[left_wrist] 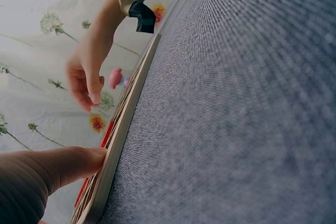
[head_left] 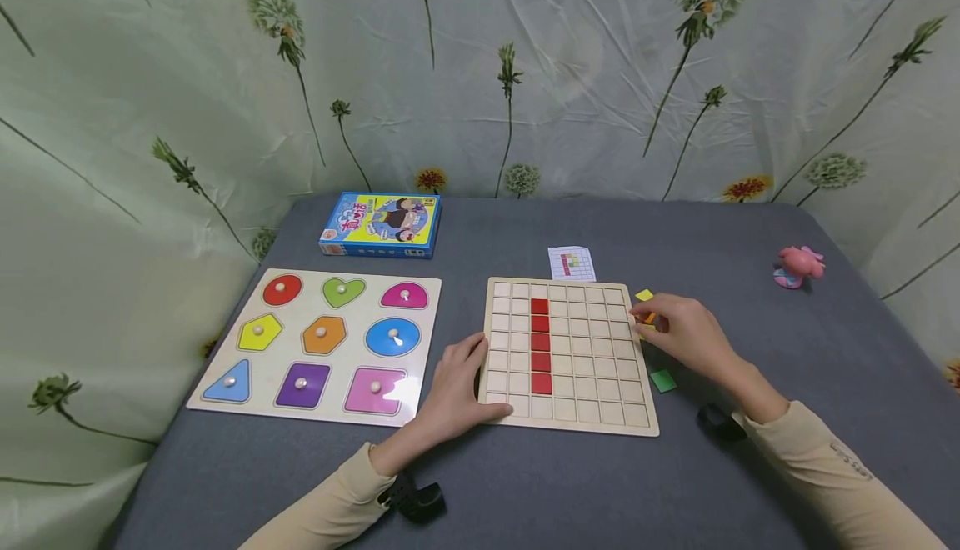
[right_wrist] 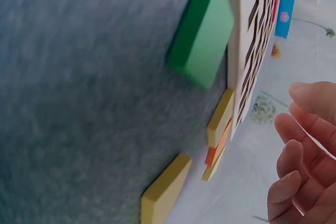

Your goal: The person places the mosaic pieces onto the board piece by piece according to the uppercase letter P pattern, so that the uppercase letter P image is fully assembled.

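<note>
1. The left hand (head_left: 453, 387) lies with relaxed fingers against the left edge of the pale wooden grid board (head_left: 567, 357), thumb on its rim; if that pressure slackens, I judge the board could slide on the grey cloth table (head_left: 750, 467).
2. The right hand (head_left: 686, 335) hovers at the board's right edge, fingers loosely curled and grasping nothing that I can see; the small flat yellow and orange tiles (right_wrist: 218, 129) lie just beneath the fingertips, beside the board.
3. A careless sweep could scatter them or nudge the column of red tiles (head_left: 540, 342).
4. A green square tile (head_left: 663, 380) lies beside the wrist.
5. Well beyond the left fingers: a colourful shape-peg puzzle (head_left: 318, 340), a blue box (head_left: 381, 224).
</note>
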The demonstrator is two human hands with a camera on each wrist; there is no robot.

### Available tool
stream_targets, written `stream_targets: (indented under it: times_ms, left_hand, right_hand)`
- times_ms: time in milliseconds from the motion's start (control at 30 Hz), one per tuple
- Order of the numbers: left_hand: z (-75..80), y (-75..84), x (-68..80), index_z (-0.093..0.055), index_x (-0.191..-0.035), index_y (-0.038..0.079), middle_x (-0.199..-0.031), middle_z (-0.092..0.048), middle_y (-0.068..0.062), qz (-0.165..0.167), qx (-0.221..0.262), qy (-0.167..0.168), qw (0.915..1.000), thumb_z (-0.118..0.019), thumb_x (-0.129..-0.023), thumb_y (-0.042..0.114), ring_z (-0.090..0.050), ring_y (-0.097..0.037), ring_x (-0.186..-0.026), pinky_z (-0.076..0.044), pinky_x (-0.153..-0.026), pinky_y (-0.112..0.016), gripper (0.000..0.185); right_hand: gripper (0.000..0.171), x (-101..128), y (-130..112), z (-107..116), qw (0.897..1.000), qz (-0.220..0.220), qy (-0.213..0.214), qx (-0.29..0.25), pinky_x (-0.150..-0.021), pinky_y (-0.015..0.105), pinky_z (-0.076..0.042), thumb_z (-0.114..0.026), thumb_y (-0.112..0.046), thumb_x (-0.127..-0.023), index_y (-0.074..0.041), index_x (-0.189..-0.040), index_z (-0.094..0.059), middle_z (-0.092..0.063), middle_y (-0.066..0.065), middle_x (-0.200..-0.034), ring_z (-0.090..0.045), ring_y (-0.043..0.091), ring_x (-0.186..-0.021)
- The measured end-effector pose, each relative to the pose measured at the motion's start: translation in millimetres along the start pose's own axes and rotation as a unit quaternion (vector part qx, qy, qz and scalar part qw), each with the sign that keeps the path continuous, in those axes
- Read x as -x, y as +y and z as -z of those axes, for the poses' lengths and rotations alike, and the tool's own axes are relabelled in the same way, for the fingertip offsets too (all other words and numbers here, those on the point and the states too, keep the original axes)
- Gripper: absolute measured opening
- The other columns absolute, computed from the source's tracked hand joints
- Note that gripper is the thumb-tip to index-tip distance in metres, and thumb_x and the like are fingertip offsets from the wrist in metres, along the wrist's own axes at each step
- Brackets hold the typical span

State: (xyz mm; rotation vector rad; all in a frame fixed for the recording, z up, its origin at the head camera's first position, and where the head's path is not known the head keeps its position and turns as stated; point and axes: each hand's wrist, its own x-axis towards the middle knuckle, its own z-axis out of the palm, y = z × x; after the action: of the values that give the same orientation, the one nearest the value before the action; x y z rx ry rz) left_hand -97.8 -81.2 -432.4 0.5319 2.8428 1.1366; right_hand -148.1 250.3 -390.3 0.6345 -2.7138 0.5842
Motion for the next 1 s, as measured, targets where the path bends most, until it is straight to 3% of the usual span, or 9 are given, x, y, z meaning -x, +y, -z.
stream_targets:
  times_ms: [433,1000]
  left_hand:
    - [0.0,1.0,-0.8,-0.039,-0.142,0.003,-0.145,-0.038,-0.013,0.001,0.007,-0.004,1.0,-0.08,-0.065,0.04,-0.035,-0.03,-0.123,-0.03,-0.1,-0.052,0.094]
    - [1.6,0.9,0.2,-0.039,-0.142,0.003,-0.145,-0.039,-0.013,0.003,-0.002,-0.004,1.0,-0.08,-0.065,0.04,-0.036,-0.029,-0.122,-0.031,-0.1,-0.052,0.094]
  right_hand:
    - [0.017,-1,23,0,0.999,-0.033,-0.008,0.012,-0.047,0.02,-0.029,-0.074,-0.009,-0.076,-0.008,-0.092,-0.072,-0.067,0.003,-0.078,-0.036,-0.001,-0.054]
    - [0.021,-4,31,2,0.993,-0.086,-0.077,0.02,-0.053,0.024,-0.036,-0.071,-0.014,-0.08,-0.006,-0.099,-0.07,-0.068,0.012,-0.09,-0.047,0.012,-0.062]
